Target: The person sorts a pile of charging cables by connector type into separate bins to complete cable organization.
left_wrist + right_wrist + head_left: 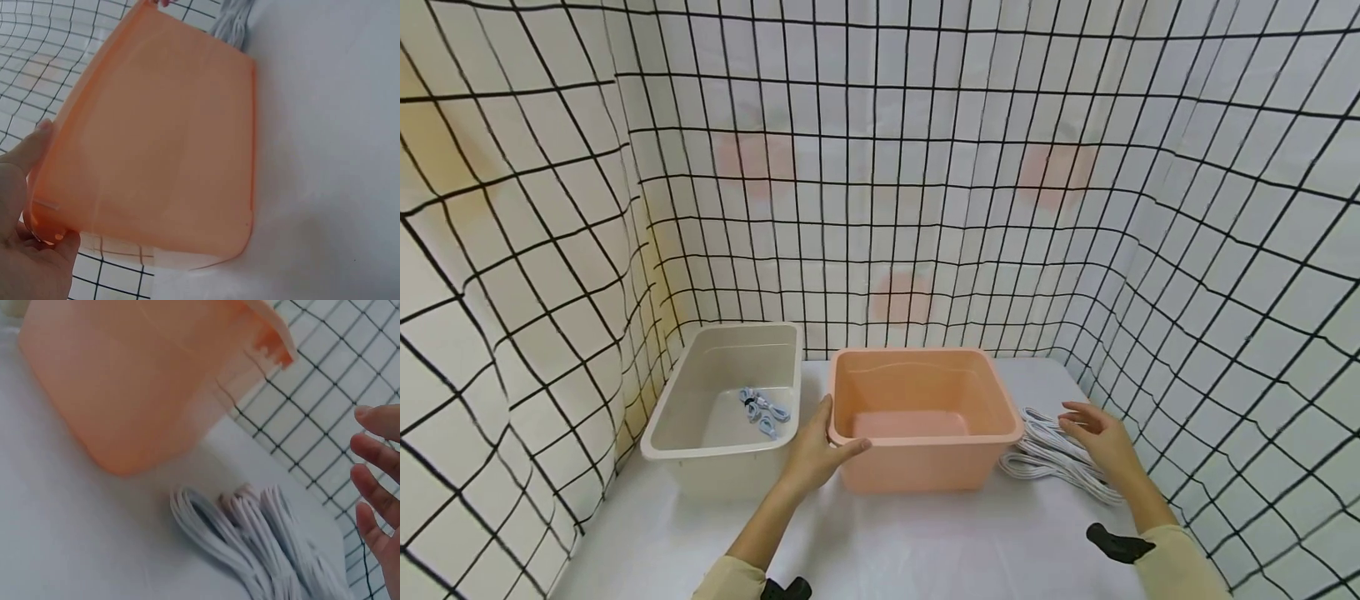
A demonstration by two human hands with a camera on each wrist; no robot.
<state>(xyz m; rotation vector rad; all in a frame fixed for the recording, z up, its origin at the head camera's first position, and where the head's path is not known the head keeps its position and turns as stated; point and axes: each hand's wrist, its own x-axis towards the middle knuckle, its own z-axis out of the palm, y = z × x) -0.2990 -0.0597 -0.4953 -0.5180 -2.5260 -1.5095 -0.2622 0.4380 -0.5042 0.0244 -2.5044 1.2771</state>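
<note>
In the middle of the table stands an orange plastic bin (913, 462) with nothing inside. My left hand (815, 450) holds its near left corner, thumb along the front rim and fingers at the left side; the left wrist view shows the thumb and fingers around the bin's rim (47, 209). To the right of the bin lie bundles of white cable (1048, 450), folded into long loops in the right wrist view. Over their right end hovers my right hand (1101, 442), fingers loosely bent and holding nothing.
A cream bin (726, 454) stands left of the orange one, with several light blue tied cords (762, 410) on its floor. Black netting (880, 192) over pale sheets encloses the back and both sides of the white table (910, 550).
</note>
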